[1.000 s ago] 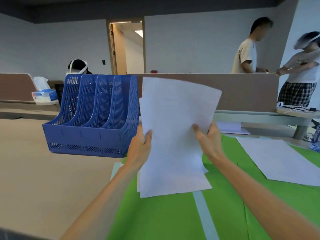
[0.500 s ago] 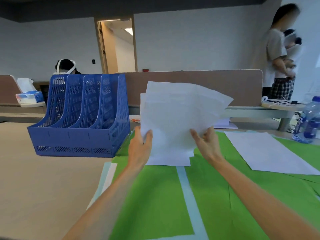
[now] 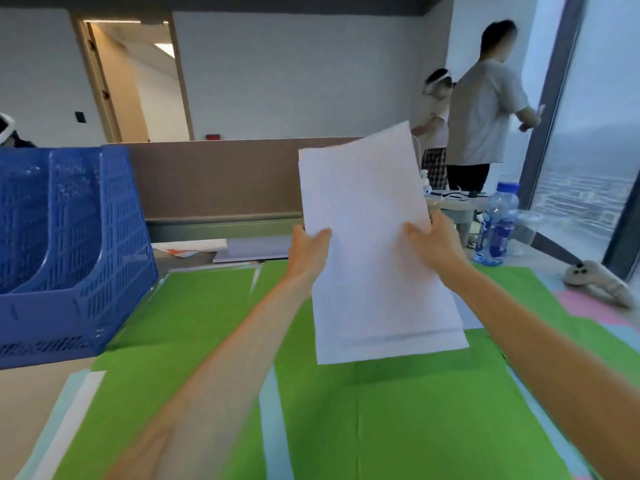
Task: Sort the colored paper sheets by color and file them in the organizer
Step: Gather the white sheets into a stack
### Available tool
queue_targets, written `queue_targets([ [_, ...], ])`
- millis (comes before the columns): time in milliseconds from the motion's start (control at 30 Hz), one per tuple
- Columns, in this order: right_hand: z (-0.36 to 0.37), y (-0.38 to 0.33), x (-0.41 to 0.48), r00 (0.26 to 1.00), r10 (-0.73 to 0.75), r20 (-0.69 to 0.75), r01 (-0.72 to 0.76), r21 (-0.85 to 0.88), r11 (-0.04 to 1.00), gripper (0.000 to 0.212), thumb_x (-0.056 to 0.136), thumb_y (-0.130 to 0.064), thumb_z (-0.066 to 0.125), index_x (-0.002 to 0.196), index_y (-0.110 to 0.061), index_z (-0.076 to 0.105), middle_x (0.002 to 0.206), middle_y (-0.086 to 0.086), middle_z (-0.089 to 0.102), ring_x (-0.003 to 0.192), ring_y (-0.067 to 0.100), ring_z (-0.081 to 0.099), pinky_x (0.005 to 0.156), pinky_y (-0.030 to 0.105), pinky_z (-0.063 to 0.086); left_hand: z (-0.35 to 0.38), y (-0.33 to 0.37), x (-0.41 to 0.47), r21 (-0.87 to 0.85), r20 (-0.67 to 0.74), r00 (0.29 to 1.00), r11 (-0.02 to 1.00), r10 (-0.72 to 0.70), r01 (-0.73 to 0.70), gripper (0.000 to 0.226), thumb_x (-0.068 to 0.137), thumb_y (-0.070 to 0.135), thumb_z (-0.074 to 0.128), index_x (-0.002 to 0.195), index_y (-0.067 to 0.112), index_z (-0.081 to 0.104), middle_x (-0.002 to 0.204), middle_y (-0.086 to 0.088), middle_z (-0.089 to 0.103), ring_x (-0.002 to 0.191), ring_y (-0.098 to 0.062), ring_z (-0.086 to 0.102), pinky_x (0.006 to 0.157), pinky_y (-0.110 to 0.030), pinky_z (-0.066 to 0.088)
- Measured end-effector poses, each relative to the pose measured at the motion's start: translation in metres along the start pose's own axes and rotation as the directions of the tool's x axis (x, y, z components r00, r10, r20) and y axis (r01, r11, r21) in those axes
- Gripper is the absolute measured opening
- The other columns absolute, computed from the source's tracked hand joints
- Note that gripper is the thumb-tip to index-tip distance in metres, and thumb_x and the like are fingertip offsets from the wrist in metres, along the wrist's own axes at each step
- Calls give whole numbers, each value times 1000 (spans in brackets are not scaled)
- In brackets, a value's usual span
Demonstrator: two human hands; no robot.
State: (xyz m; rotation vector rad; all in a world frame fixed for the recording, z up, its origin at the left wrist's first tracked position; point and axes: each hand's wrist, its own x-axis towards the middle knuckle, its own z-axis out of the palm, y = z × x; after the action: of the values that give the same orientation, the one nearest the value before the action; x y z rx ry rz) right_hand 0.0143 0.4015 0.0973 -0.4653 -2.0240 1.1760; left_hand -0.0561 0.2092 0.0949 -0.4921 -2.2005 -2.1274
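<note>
Green sheets (image 3: 398, 420) cover the desk while both hands (image 3: 374, 242) clamp white sheets (image 3: 370, 244) upright above them.

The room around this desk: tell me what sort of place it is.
Most likely an open-plan office high in a tall building. A brown desk divider separates workstations, a blue file organizer stands on the desk, and a floor-to-ceiling window at right looks down over a city.
</note>
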Motion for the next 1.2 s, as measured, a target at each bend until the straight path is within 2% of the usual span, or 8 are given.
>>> queue_targets([
  [100, -27, 45, 21, 991, 133, 12, -131, -124, 984, 15, 90, -20, 57, 99, -9, 62, 89, 8, 65, 79, 27, 63, 60, 27, 45, 42, -25, 3, 54, 145, 982, 992, -123, 116, 29, 93, 15, 49, 118, 11, 35, 100, 1, 50, 78, -12, 49, 59, -26, 37],
  [200, -42, 83, 31, 981, 196, 2, -190, -238, 953, 15, 89, -10, 54, 75, -12, 60, 70, 5, 58, 67, 24, 55, 54, 25, 38, 77, -54, 9, 111, 292, 928, 972, -233, 209, 40, 88, 15, 50, 126, 10, 37, 121, -2, 57, 104, -19, 57, 82, -31, 49],
  [333, -51, 124, 42, 947, 322, -14, -303, -383, 873, 27, 84, -5, 51, 60, -13, 42, 60, 4, 43, 70, 24, 47, 51, 25, 30, 107, -74, 15, 275, 336, 875, 925, -349, 263, 49, 91, 20, 52, 135, 4, 35, 139, -10, 46, 127, -24, 46, 101, -32, 37],
  [467, -55, 151, 47, 913, 404, 58, -327, -491, 807, 8, 80, -16, 57, 84, -8, 57, 88, 17, 61, 92, 34, 63, 70, 30, 44, 122, -83, 21, 268, 302, 857, 900, -417, 344, 63, 95, 22, 52, 145, 1, 22, 149, -12, 33, 136, -26, 33, 103, -29, 31],
  [567, -57, 146, 44, 916, 397, 60, -339, -410, 846, 5, 80, -12, 60, 77, -9, 57, 85, 15, 62, 81, 30, 60, 63, 28, 42, 129, -85, 28, 168, 267, 851, 892, -451, 420, 59, 89, 16, 57, 139, 3, 29, 139, -13, 43, 126, -29, 45, 98, -33, 38],
  [800, -58, 120, 36, 967, 221, 123, -189, -227, 955, 25, 81, -8, 63, 105, -15, 59, 101, 9, 69, 89, 30, 67, 75, 39, 55, 121, -87, 31, -116, 245, 835, 841, -492, 529, 25, 73, 5, 64, 94, 6, 50, 108, -18, 62, 96, -30, 59, 87, -41, 51],
  [933, -52, 71, 21, 995, 84, 45, -85, 21, 996, 35, 87, -6, 63, 118, -14, 48, 107, 1, 64, 89, 18, 65, 75, 37, 56, 99, -57, 13, -131, 127, 927, 920, -354, 369, 4, 93, 8, 52, 94, 10, 55, 85, -6, 59, 70, -18, 54, 62, -27, 45],
  [1200, -18, -36, -26, 992, -122, -17, 121, 341, 932, 24, 89, -8, 61, 112, -11, 54, 104, 2, 70, 87, 17, 68, 76, 31, 57, -4, 18, -9, -153, -165, 966, 963, 197, -222, 11, 96, 15, 53, 106, 15, 56, 99, 3, 63, 89, -13, 58, 86, -31, 47],
])
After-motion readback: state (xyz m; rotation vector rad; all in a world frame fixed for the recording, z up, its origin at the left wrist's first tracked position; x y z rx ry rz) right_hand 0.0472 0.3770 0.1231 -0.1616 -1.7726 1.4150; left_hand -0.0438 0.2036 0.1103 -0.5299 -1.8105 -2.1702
